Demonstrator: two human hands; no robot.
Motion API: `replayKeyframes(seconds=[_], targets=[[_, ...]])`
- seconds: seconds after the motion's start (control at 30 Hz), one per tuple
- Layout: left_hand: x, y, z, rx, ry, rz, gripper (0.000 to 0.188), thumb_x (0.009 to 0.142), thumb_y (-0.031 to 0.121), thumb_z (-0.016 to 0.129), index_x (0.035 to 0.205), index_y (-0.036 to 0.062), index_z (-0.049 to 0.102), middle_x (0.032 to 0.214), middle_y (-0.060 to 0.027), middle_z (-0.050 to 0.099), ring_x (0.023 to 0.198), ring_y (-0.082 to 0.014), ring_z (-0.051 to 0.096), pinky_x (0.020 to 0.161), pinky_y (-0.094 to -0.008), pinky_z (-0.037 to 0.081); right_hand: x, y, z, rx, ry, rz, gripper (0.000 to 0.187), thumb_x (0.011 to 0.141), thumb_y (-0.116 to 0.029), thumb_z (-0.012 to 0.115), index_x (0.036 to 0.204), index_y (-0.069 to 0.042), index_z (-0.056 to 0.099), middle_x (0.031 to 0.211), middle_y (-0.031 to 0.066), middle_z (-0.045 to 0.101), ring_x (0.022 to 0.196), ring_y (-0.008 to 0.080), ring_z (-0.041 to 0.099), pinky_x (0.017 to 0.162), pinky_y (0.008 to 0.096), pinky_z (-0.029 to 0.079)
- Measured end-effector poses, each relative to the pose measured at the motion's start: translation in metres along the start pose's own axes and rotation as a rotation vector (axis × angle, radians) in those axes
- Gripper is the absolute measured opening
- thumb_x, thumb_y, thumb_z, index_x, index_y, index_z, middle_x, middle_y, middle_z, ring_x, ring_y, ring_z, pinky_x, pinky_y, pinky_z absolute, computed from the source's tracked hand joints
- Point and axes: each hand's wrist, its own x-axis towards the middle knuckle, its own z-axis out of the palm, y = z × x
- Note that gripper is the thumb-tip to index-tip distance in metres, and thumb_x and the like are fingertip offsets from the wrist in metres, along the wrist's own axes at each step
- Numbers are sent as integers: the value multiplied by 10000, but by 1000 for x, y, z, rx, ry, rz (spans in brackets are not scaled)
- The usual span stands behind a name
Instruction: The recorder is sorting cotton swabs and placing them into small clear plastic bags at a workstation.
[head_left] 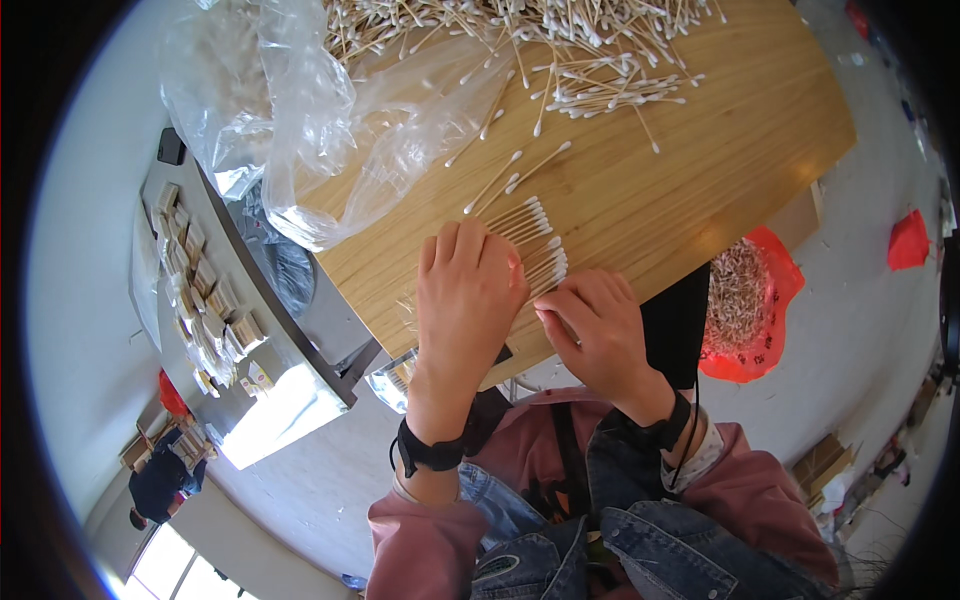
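Several cotton swabs (535, 228) lie side by side in a neat row on the wooden table (690, 170), their white heads lined up to the right. My left hand (468, 290) is closed over this row with curled fingers, and the sticks run under it. Its fingertips are hidden. Beside the lower heads of the row, my right hand (598, 325) is closed, thumb and forefinger pinched together. Whatever may sit between them is too small to make out. A few loose swabs (540, 165) lie just beyond the row.
A big heap of cotton swabs (600, 30) covers the table's far side. Left of it sprawls a clear plastic bag (330, 150). A red bag (785, 270) full of swabs stands below the right edge. On another table at left are small packs (205, 280). A person (160, 485) is farther off.
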Motion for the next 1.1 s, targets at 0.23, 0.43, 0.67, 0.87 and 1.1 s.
replayKeyframes(seconds=[0.23,0.43,0.67,0.87,1.1], targets=[[-1,-7,-8,-108,72,67,165,704,37,713,814,75,595,860,-76,530,859,-272,557,761,-403,458,-1,1,-4,83,3,12,165,800,-67,739,951,-73,672,857,57,591,782,225,594,702,342,440],[-18,32,-46,-687,-180,-225,156,775,30,711,890,26,606,877,-120,612,793,-288,622,706,-368,503,7,-33,-33,1307,74,656,172,955,-125,687,1073,0,677,861,-12,602,770,42,524,660,193,395],[-48,57,-48,-1551,-349,-551,219,954,-43,600,1166,-84,635,1078,-141,706,970,-204,696,824,-292,544,-6,-35,-66,1073,161,594,193,999,-183,639,1008,6,675,823,16,642,687,42,529,597,188,404],[-64,83,-56,-1647,-336,-526,293,942,-114,575,1232,-125,614,1126,-198,696,1047,-251,696,943,-326,550,-23,-45,-88,1077,164,639,171,989,-156,651,982,15,658,791,28,657,650,45,557,560,175,410],[-73,98,-56,-1699,-368,-512,278,931,-118,590,1206,-132,628,1109,-205,699,1030,-251,702,928,-323,564,-39,-51,-103,1072,189,713,135,989,-109,637,913,2,639,741,46,675,612,48,592,534,172,421]])
